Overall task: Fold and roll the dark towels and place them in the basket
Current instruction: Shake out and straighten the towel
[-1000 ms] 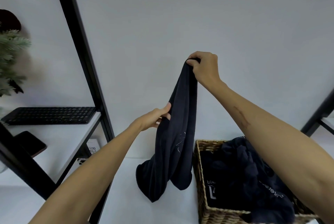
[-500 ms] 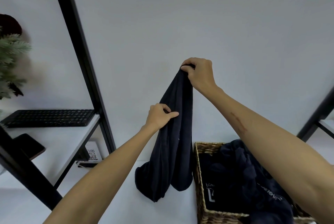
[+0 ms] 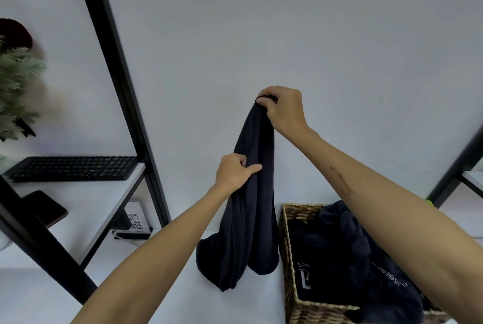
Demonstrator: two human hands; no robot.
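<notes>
A dark navy towel (image 3: pixel 248 232) hangs bunched in the air above the white table, its lower end drooping just left of the basket. My right hand (image 3: pixel 283 109) grips its top end, held high against the wall. Lower down, my left hand (image 3: pixel 235 173) pinches the towel's left edge between thumb and fingers. The woven wicker basket (image 3: pixel 287 245) stands at the lower right with more dark towels (image 3: pixel 352 258) piled loosely inside, some showing white lettering.
A black-framed shelf (image 3: pixel 109 62) stands at left with a black keyboard (image 3: pixel 73 168) and a dark phone (image 3: pixel 47 207) on its white board. A small QR-code card (image 3: pixel 134 220) sits below it. Green plant (image 3: pixel 15 88) at far left. Another black frame (image 3: pixel 462 156) at right.
My left hand has climbed a little and closed its pinch on the towel's edge. My right hand with the towel's top has sunk slightly in the view.
</notes>
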